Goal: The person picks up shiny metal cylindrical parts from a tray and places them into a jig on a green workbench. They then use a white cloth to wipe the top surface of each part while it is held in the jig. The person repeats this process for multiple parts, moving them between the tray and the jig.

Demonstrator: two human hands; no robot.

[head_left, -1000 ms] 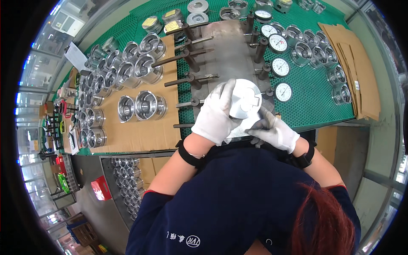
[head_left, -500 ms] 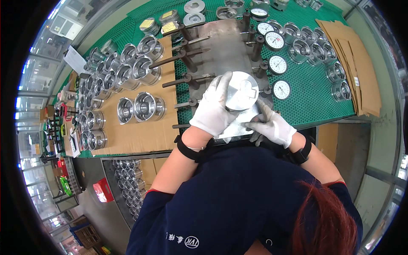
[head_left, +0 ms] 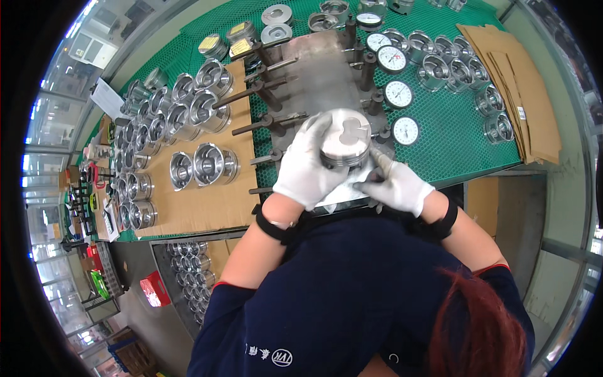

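Observation:
Above the near end of a steel plate (head_left: 320, 78), I hold a silvery metal piston (head_left: 347, 135) with a flat crown and a shaped recess in it. My left hand (head_left: 311, 160), in a white glove, wraps round the piston's left side. My right hand (head_left: 399, 185), gloved in white with darkened fingertips, closes at its lower right side. The piston tilts, so that its crown and part of its grooved side show. Its underside and some of my right fingertips are hidden. A bright surface (head_left: 339, 195) lies beneath my hands.
Dial gauges (head_left: 399, 94) on dark posts line the plate's right side; rods and clamps (head_left: 267, 94) line its left. Several pistons (head_left: 215, 162) stand on cardboard (head_left: 201, 210) at left, more pistons (head_left: 434, 72) on green matting at right. Cardboard sheets (head_left: 521, 107) lie at the right edge.
The piston has tipped in my hands: its grooved side shows now, where before mostly the crown did. My left hand still grips it. The bench has shifted slightly leftward in view.

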